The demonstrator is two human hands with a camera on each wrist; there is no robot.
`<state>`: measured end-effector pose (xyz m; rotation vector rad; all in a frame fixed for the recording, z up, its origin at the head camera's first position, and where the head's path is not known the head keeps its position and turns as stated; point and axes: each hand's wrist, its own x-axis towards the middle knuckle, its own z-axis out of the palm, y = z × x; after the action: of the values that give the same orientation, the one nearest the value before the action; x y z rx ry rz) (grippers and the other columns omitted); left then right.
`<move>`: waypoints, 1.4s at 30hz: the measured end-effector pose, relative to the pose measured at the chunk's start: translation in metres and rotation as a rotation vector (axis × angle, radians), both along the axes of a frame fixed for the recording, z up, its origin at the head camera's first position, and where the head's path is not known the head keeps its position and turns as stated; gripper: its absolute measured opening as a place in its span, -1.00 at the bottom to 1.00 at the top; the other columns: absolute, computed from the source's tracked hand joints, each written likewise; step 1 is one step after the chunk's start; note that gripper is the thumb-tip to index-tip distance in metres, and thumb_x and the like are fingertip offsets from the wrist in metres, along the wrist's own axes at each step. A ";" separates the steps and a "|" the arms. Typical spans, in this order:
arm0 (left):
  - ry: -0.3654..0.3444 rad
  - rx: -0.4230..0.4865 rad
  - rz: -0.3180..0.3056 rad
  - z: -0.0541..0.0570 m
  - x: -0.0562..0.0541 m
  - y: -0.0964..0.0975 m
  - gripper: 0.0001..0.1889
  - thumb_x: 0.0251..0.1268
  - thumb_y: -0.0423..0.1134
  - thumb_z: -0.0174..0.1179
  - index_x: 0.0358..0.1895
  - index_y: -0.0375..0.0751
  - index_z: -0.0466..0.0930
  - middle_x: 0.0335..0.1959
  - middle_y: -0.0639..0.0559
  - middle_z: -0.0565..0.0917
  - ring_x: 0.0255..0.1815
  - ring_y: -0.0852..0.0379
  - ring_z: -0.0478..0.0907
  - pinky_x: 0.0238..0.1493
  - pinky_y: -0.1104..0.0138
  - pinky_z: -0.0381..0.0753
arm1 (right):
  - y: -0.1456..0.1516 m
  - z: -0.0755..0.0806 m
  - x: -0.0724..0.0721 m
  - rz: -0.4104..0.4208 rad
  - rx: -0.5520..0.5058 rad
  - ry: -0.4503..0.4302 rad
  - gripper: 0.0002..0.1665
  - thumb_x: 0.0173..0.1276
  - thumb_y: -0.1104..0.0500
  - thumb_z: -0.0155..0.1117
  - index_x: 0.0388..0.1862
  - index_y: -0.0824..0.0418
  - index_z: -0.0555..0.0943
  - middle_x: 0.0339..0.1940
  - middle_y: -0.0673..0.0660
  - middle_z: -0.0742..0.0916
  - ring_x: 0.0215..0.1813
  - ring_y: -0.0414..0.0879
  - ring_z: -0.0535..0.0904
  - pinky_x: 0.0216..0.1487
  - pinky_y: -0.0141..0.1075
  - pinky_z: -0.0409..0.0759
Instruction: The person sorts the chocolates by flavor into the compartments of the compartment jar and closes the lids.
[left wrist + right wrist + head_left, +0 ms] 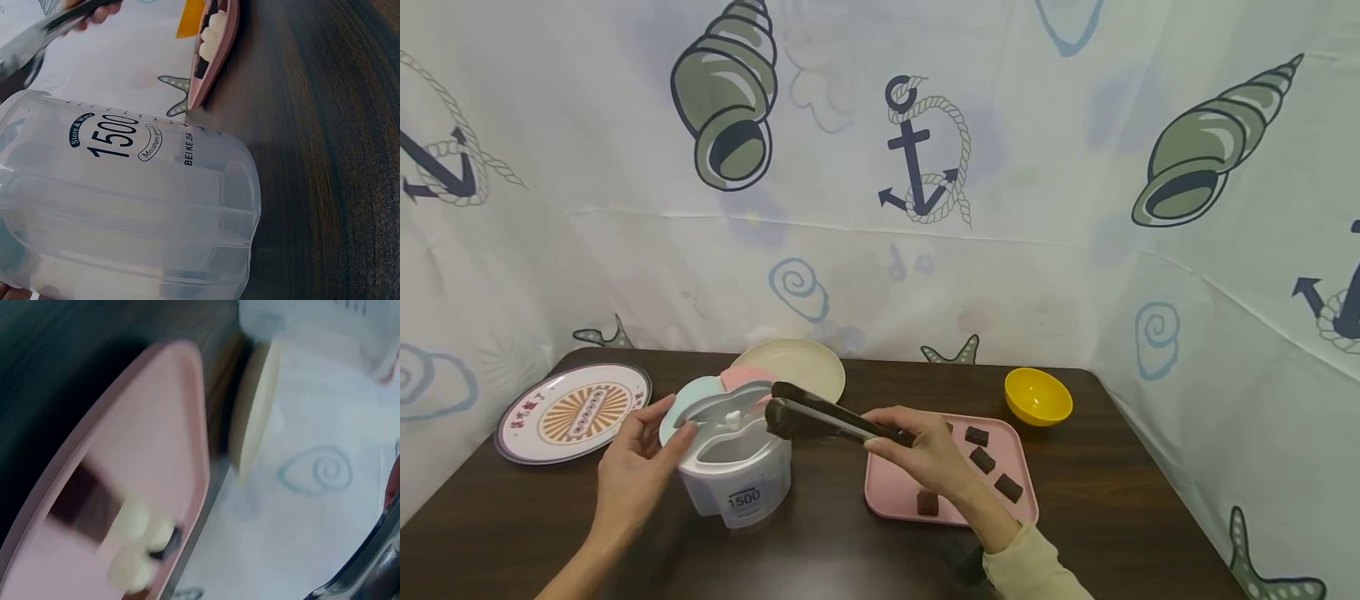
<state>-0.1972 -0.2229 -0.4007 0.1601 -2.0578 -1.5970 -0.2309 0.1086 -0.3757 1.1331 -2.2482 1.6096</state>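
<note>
Right hand (927, 446) curls round tongs (808, 401), left hand (638, 462) pinches the container lid (700, 392) leftward; filling seems underway, lowering likely next.

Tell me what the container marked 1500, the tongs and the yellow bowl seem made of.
Container: likely smooth plastic; its walls are cloudy and translucent.
Tongs: perhaps metal, as silvery, shiny strips show; the dark parts could be coating or plastic.
Yellow bowl: glossy, with pale highlights; plastic or glazed ceramic, I cannot tell.
</note>
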 end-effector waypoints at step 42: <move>0.039 -0.035 0.012 -0.001 0.000 0.000 -0.53 0.15 -0.36 0.29 0.17 -0.28 0.45 -0.06 0.43 0.54 -0.06 0.60 0.46 -0.06 0.75 0.39 | -0.009 -0.006 -0.008 0.038 0.032 -0.068 -0.59 0.24 0.27 0.30 0.09 0.27 0.56 -0.11 0.22 0.67 -0.26 -0.22 0.53 -0.30 -0.34 0.58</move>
<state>-0.1977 -0.2225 -0.4020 0.1283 -2.0500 -1.5443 -0.2390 0.0997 -0.3813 1.1524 -2.3165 1.6564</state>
